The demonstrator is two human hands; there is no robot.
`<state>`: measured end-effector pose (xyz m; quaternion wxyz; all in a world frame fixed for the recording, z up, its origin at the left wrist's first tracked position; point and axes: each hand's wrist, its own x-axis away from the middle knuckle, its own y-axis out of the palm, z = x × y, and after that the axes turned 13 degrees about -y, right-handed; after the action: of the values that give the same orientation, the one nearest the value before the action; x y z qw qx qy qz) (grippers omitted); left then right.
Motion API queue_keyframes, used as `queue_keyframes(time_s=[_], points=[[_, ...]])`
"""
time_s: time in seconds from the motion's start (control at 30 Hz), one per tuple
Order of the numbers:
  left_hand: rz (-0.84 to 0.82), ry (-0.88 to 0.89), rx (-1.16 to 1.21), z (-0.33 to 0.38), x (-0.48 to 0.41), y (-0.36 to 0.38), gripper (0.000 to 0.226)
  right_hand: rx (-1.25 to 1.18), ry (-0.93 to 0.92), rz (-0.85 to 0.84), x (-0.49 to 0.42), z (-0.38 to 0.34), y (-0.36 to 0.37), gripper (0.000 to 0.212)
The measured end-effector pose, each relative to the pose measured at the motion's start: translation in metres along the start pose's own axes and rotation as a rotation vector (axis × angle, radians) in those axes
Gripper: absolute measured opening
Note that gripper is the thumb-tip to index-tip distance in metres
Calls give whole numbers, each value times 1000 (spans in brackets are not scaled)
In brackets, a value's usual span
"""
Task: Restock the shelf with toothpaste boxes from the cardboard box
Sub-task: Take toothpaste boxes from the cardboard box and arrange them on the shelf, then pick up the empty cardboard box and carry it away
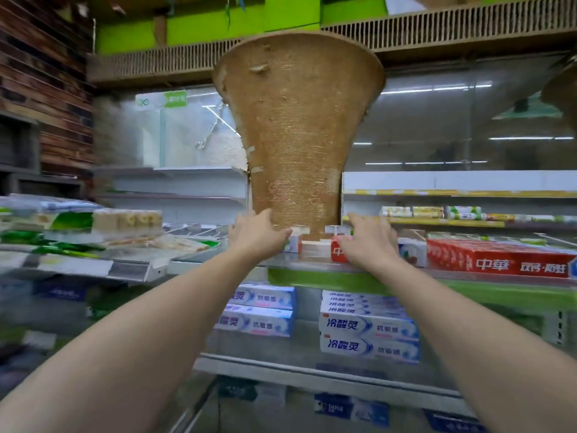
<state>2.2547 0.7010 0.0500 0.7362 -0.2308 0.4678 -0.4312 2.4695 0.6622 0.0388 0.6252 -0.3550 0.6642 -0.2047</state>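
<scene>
Head view: a brown, rough-faced cardboard box [296,135] is stood on end on the shelf [312,281], long axis upright, lower end among toothpaste boxes [499,260], which are laid lengthwise along the shelf front. Its lower left corner is gripped by the left hand [259,234]. The right hand [368,242] is laid at the lower right corner; its grip cannot be told.
</scene>
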Motion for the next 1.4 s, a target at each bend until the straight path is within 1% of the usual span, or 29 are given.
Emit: queue_keyframes(time_s=[0.07,0.2,0.33,0.4,0.53,0.6,0.77,0.83,0.9,1.07,1.17,1.23,1.33,1.4], points=[[27,-28,-66,-35,2,-14,73,-34,-84,3,-5,-38,12,64],[54,-122,-182,-117,6,-47,75,-115,-271,10,-12,-124,44,67],[61,-261,-241,-204,12,-84,74,-113,-479,-5,-16,-219,84,66],[39,-347,-271,-248,18,-103,78,-167,-552,-47,-14,-269,103,68],[15,-522,-307,-339,32,-132,78,-296,-688,-60,2,-365,144,68],[45,-592,-333,-382,48,-141,77,-355,-727,-103,17,-410,165,70],[64,-767,-424,-470,92,-155,73,-454,-843,-286,74,-506,224,68],[65,-823,-438,-498,106,-151,71,-465,-859,-333,95,-527,250,66],[37,-922,-431,-532,120,-140,75,-478,-878,-416,115,-547,284,66],[-64,-1160,-357,-610,163,-89,80,-466,-880,-665,164,-569,378,66],[-113,-1309,-293,-644,197,-46,76,-448,-904,-803,194,-569,433,57],[-157,-1400,-285,-667,223,-14,76,-412,-898,-916,213,-564,466,55],[-225,-1545,-229,-697,269,36,79,-307,-886,-1062,239,-549,519,44],[-215,-1658,-157,-711,299,68,83,-247,-845,-1163,255,-538,554,44]])
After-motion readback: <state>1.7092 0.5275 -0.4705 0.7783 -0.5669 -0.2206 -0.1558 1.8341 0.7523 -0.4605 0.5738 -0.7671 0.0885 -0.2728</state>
